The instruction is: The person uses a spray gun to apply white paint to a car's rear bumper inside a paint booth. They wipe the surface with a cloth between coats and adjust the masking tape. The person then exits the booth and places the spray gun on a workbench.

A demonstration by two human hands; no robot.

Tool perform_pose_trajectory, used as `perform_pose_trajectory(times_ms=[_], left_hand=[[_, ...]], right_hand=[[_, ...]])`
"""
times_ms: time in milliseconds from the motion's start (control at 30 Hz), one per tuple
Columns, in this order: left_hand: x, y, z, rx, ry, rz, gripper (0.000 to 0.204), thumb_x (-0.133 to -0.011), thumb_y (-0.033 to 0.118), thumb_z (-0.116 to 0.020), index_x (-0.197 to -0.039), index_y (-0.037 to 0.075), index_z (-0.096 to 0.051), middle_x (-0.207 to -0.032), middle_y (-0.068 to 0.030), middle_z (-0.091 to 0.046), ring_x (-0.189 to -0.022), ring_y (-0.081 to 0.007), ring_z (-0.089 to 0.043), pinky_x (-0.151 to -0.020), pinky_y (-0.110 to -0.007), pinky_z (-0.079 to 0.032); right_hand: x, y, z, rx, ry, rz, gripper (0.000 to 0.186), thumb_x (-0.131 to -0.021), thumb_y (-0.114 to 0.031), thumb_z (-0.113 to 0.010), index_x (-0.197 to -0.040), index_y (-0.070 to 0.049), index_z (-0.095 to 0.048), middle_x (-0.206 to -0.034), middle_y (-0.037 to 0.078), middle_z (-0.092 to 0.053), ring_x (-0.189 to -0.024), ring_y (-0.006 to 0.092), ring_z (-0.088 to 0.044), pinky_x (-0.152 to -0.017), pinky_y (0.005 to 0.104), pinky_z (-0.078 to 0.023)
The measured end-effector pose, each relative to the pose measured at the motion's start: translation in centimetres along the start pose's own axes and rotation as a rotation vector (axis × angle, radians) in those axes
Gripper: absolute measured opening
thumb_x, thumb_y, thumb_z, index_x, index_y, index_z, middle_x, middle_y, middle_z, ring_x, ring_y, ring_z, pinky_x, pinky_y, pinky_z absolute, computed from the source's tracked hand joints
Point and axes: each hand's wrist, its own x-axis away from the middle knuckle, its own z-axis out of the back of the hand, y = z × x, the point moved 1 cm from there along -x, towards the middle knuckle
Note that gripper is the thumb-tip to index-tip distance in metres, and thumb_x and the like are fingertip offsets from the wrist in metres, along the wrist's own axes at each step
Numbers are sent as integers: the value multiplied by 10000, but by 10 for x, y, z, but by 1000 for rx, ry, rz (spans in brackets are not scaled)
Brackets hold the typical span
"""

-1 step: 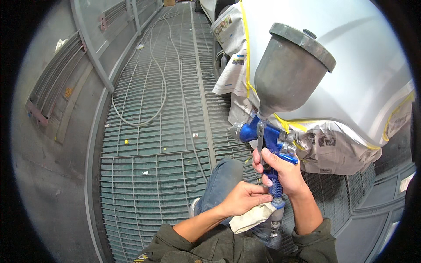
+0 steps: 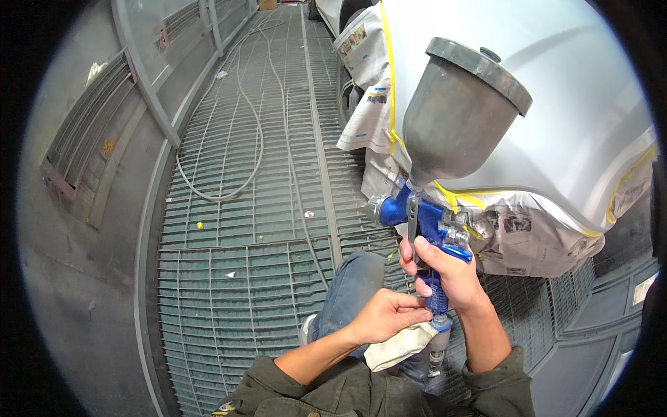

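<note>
My right hand [image 2: 441, 274] grips a blue spray gun [image 2: 434, 224] by its handle, with a grey cup and lid [image 2: 467, 111] on top and a silver nozzle [image 2: 376, 208] pointing left. My left hand [image 2: 385, 320] is closed on a cream cloth [image 2: 394, 351], its fingertips against the lower handle by the air fitting [image 2: 438, 344]. A white car body panel [image 2: 563, 76] stands behind the gun, edged with yellow masking tape [image 2: 391, 83] and newspaper sheets [image 2: 535, 247]. A bent knee in grey-blue jeans [image 2: 347, 292] is below my hands.
A slatted metal grate floor [image 2: 201, 292] runs away ahead, bearing a looped grey hose [image 2: 258, 149] and small scraps. A grey metal wall with framed panels [image 2: 76, 257] lines the left. A tyre shows at the far end of the car; a brown box [image 2: 267, 5] sits at the far end.
</note>
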Motion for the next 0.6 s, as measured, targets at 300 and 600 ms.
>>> perform_pose_trajectory(times_ms=[300, 600], left_hand=[[-3, -8, 2, 29, -28, 9, 319, -909, 79, -697, -1204, -30, -644, -944, -40, -712, -867, -56, -613, -748, -214, -502], [-20, -105, -12, -532, -871, -8, 674, -769, 345, -803, -1351, 109, -559, -1159, -187, -672, -1016, -308, -671, -865, -381, -510]], right_hand=[[5, 2, 5, -33, -15, -14, 344, -973, -319, -579, -1051, 16, -598, -856, 82, -618, -611, 96, -590, -460, 194, -497], [92, -22, 25, -318, 440, 482, 615, -845, -285, -693, -1256, 102, -449, -937, 276, -630, -724, 308, -672, -389, 297, -545]])
